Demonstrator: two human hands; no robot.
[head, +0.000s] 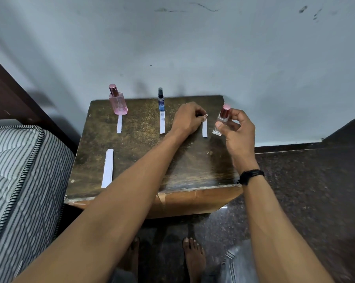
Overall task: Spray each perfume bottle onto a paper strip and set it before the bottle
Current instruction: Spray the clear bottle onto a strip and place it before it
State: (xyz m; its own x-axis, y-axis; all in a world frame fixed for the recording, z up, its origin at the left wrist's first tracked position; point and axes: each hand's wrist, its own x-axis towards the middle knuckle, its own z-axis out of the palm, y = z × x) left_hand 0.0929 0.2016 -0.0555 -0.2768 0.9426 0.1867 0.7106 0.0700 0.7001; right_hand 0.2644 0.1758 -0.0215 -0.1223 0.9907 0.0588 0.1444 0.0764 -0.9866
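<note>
Worn dark wooden table against a grey wall. My left hand pinches the top end of a white paper strip, which runs from the fingertips toward me. My right hand, thumb and fingers curled, grips a clear glass perfume bottle with dark red cap, just right of the strip.

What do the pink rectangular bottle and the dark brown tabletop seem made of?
Pink rectangular bottle: probably glass or clear plastic, see-through and glossy. Dark brown tabletop: apparently wood or wood veneer, dull, scuffed, with pale chipped front edge.
</note>
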